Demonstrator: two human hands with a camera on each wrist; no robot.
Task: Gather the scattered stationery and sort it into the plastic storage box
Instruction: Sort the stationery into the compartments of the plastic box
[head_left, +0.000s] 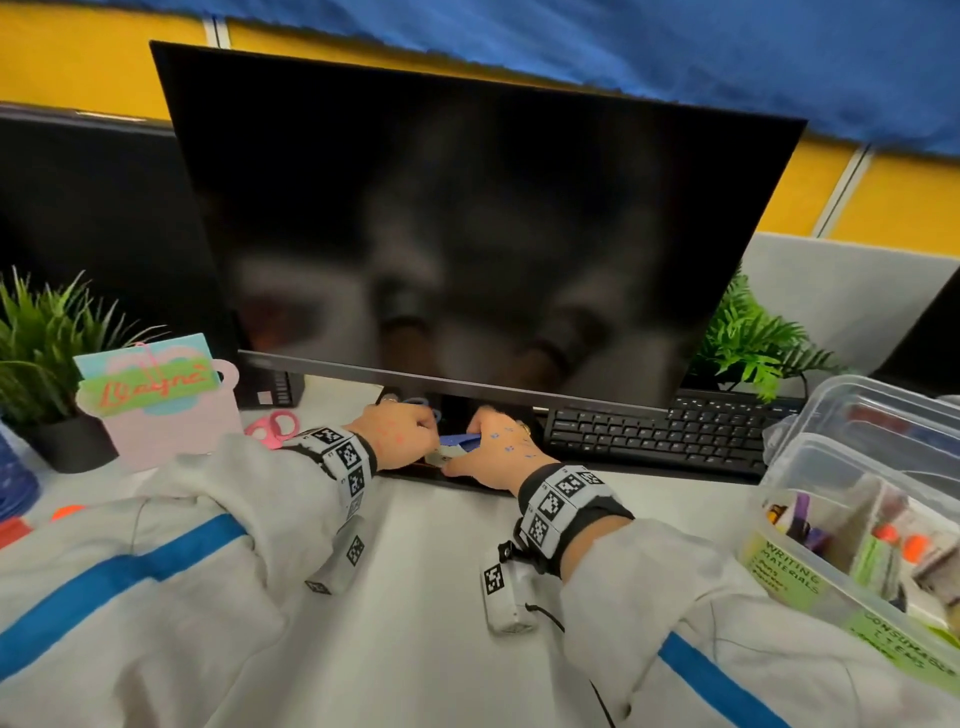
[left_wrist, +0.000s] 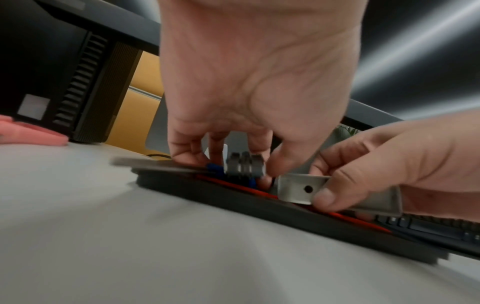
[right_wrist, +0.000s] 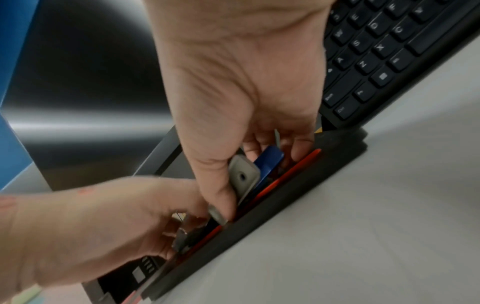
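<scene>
left hand (left_wrist: 249, 98): grip pinches binder clips (left_wrist: 245, 166) | right hand (left_wrist: 389, 164): grip clamps grey holder (left_wrist: 298, 188)

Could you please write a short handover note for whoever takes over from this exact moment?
Left hand: fingers curled onto small grey metal pieces on the monitor base; the blur hides what they are.
Right hand: pinching a grey metal piece with a hole, a blue item behind it.
Both hands work at the tray in the monitor base, beside the keyboard.
Plastic storage box sits open at right, with labelled compartments that already hold some items.
Left to do: carry these pieces to the box; pink scissors lie at left.
</scene>
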